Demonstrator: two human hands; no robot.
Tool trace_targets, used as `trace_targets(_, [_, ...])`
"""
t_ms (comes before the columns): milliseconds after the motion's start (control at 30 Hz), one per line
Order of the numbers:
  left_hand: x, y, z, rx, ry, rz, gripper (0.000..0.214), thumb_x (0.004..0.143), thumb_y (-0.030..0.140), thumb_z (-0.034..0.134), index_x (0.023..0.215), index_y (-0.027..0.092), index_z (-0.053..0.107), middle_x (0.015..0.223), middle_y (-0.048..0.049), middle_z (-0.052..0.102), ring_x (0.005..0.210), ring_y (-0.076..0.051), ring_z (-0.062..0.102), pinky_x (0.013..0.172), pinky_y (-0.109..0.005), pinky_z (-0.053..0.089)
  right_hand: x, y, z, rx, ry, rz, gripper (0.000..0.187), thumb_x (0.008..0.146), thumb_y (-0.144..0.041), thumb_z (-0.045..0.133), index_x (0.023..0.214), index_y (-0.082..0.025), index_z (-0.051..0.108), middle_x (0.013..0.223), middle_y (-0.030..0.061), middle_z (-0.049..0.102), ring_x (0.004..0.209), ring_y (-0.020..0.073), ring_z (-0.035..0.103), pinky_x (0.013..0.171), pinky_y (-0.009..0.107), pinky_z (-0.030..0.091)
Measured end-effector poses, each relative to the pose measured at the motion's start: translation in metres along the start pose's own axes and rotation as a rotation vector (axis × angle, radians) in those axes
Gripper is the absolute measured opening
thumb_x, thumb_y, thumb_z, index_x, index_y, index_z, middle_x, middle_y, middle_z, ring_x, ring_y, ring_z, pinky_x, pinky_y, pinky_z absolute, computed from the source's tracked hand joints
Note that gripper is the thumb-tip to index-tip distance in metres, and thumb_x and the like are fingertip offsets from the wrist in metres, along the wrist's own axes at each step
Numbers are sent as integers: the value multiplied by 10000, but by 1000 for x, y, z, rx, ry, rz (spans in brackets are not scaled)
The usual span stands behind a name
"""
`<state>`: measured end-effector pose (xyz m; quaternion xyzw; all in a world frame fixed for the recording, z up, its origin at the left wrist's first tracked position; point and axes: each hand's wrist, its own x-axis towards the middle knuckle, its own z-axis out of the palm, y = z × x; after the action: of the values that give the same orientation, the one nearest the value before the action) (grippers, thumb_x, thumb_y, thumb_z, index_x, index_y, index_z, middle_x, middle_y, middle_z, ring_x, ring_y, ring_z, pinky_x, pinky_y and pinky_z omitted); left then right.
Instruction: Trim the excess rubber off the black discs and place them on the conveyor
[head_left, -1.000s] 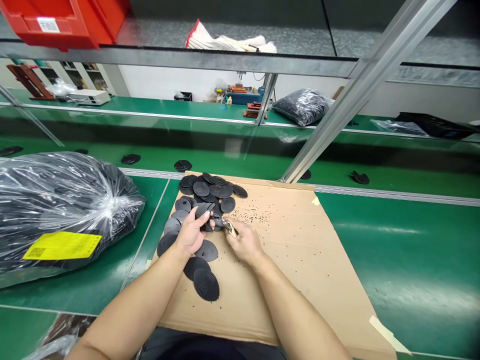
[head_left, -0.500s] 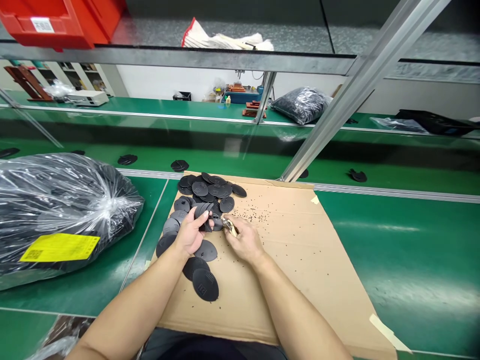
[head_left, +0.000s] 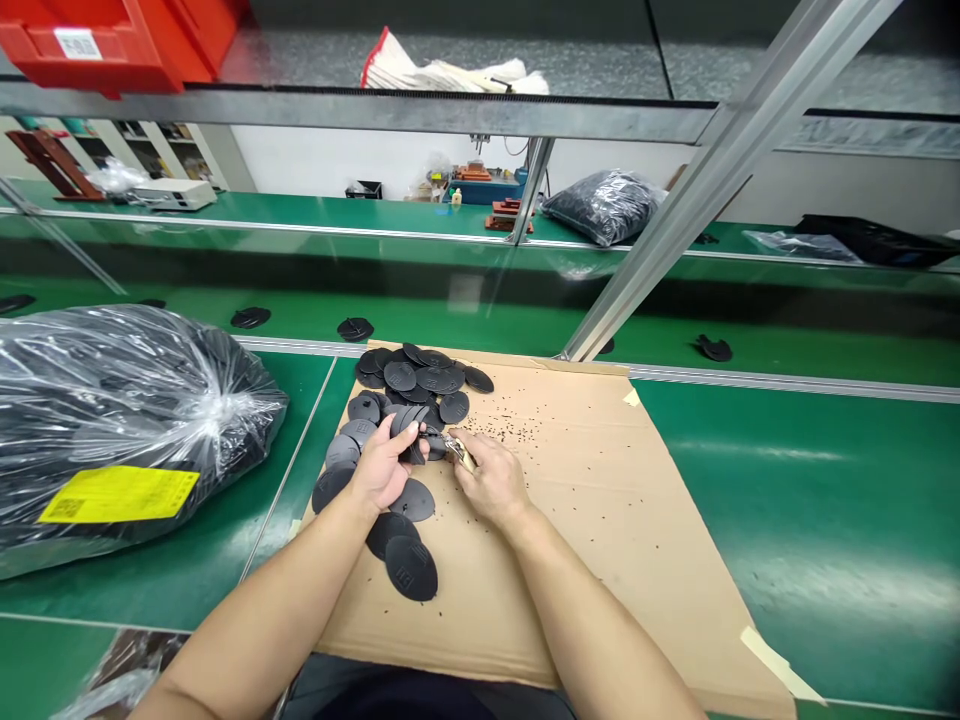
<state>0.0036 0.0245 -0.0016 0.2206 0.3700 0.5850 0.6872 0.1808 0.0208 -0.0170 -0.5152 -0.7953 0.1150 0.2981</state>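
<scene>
A small bunch of black discs (head_left: 409, 420) sits over the left part of the cardboard (head_left: 585, 580), pinched between the thumb and fingers of the left hand (head_left: 386, 470). The right hand (head_left: 491, 480) is curled around the handles of the pliers (head_left: 460, 452), whose tip points left at the held discs (whether the jaws bite on anything is too small to tell). The two hands are close together, thumbs uppermost, while the forearms spread apart toward the lower corners, making a wide V.

Under and around the left hand lie loose discs (head_left: 343, 452), some overlapping. The front disc (head_left: 411, 569) carries raised marks (a squarish sign and some lines, too small to read). More discs form a heap (head_left: 435, 380) at the cardboard's far left corner, and black specks (head_left: 510, 428) are scattered right of it.

The cardboard lies on the green counter (head_left: 825, 500). To its left, a knotted clear bag (head_left: 135, 390) of dark contents bears a yellow label (head_left: 120, 495) with a square code and illegible print. Above, on the shelf (head_left: 315, 60), a red bin (head_left: 150, 55) wears a white label (head_left: 77, 43), its dark characters blurred.
</scene>
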Motion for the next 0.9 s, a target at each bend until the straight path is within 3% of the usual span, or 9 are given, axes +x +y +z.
trace_targets(233, [1, 0, -1, -24, 7, -4, 369, 652, 220, 809, 920, 160, 562, 874, -11, 605, 616, -82, 573, 593, -233, 474, 1, -5, -2, 107, -51, 71, 378, 806, -169, 520, 1158, -258, 627, 963, 36, 688, 875, 198, 631, 805, 299, 489])
trace_targets(633, [0, 0, 1, 21, 6, 19, 385, 659, 249, 808, 939, 167, 556, 876, -4, 606, 621, -86, 579, 599, -231, 475, 0, -2, -1, 35, 37, -9, 376, 807, -218, 543, 1175, -217, 619, 916, 66, 654, 847, 216, 603, 819, 325, 478])
trace_targets(900, [0, 0, -2, 75, -13, 76, 367, 682, 272, 794, 939, 171, 553, 854, -2, 617, 601, -91, 590, 615, -248, 487, -1, 2, 0, -35, -9, 0, 428, 782, -171, 532, 1199, -232, 613, 927, 58, 662, 881, 218, 602, 834, 312, 477])
